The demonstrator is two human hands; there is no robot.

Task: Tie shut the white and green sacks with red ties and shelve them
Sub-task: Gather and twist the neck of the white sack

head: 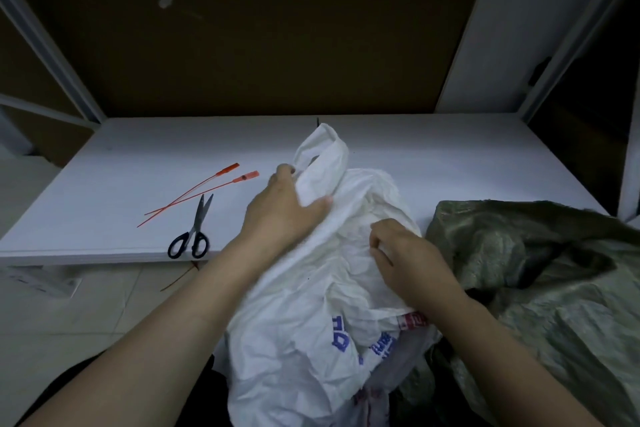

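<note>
One crumpled white plastic sack with blue print (311,340) lies under both hands: the left hand (287,208) grips its gathered neck, and the right hand (405,253) pinches a fold lower down. One olive-green woven sack (536,270) slumps just right of the right hand. Left of the left hand, two thin red plastic ties (249,176) and one pair of black-handled scissors (198,225) rest on the white shelf board (104,184).

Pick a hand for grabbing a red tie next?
Left, probably. The red ties lie just left of the left hand; the right hand would have to cross the white sack.
</note>
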